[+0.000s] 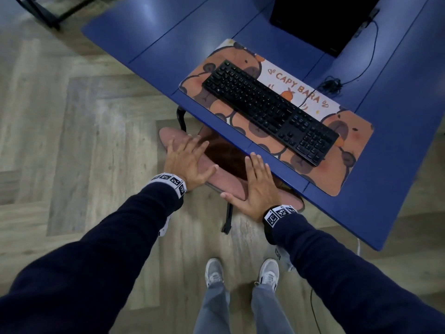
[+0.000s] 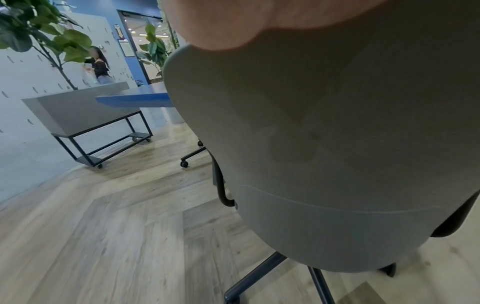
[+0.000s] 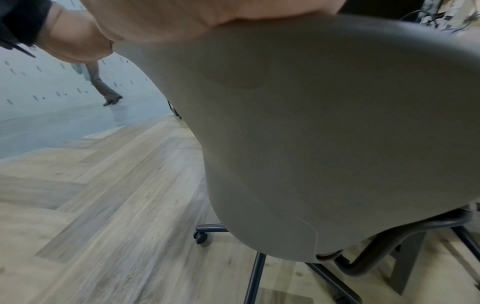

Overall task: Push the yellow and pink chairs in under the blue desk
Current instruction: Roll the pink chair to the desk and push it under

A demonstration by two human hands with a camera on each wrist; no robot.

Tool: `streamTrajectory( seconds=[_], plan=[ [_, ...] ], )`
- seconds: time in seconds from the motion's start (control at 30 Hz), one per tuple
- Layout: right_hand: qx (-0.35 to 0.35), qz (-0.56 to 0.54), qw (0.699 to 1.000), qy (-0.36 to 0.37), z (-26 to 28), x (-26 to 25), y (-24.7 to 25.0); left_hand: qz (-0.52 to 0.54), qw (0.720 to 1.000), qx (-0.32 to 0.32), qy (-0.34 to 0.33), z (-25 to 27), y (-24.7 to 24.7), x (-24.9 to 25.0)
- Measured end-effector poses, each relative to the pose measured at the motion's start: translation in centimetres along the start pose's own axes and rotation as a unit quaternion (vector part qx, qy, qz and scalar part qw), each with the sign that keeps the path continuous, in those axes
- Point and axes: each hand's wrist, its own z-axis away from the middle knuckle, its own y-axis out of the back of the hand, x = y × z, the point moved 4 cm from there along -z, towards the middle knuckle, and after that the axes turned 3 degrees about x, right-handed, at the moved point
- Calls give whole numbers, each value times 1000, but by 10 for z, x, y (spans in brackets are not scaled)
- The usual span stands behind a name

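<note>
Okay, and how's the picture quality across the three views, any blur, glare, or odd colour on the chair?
Head view: dim, soft glare streaks on the blue desk, pink chair reads true, the seat in shadow under the desk. Left wrist view: the chair back looks washed-out grey, a blurred palm crowds the top. Right wrist view: same grey cast, floor smeared, edges bent by the wide lens.

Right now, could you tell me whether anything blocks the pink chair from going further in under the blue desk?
Nothing visible does. Both hands, left hand and right hand, lie flat on the pink chair backrest, whose seat already sits beneath the blue desk edge. The space deeper under the desk is hidden from every view.
</note>
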Motion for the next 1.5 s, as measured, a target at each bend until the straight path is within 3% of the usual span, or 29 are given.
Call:
streamTrajectory(
  seconds=[0.33, 0.73, 1.0, 1.13, 1.5],
  plan=[
    [-46, -22, 992, -114, -38, 16, 6, -39, 997, -43, -48, -72, 1, 2],
    [-95, -3, 988, -126, -41, 16, 2, -74, 990, -113, -50, -73, 5, 4],
    [-171, -13, 977, -130, -38, 18, 11, -100, 961, -254, -45, -74, 12, 17],
    [-203, -50, 971, -117, -29, 29, 18, -78, 969, -220, -77, -51, 8, 29],
    [-188, -33, 978, -85, -8, 35, 15, -9, 987, -141, -80, -15, 12, 43]
  ],
)
